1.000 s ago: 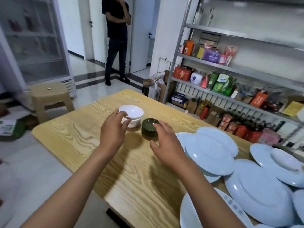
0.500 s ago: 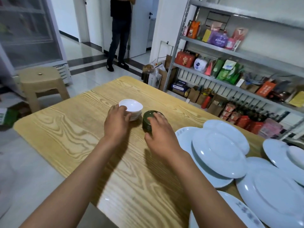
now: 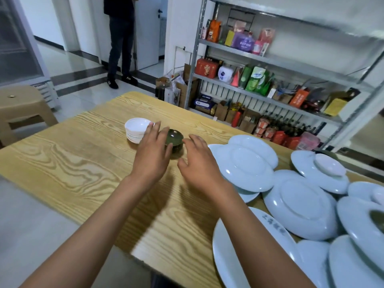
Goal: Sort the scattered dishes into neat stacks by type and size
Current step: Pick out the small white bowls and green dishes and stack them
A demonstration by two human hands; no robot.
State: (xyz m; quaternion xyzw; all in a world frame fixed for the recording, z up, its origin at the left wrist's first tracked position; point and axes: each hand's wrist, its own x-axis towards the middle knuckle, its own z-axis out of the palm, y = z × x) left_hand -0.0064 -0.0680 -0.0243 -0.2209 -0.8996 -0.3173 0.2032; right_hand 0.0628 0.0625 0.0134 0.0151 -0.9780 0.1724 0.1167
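Note:
A stack of small white bowls (image 3: pixel 135 129) stands on the wooden table (image 3: pixel 72 163), with a stack of small dark green bowls (image 3: pixel 175 141) just to its right. My left hand (image 3: pixel 151 151) hovers with fingers spread between the two stacks, its fingertips near the green stack's left side. My right hand (image 3: pixel 197 161) is open just right of the green stack, holding nothing. Many white plates (image 3: pixel 249 165) lie overlapping on the right of the table, several of them upside down.
A metal shelf rack (image 3: pixel 270 59) full of packaged goods stands behind the table. A tan plastic stool (image 3: pixel 22 104) is on the floor at left. A person (image 3: pixel 120 38) stands by the doorway at the back.
My left hand has left the white bowls and shifted right toward the green stack. My right hand has come off the green stack and opened beside it.

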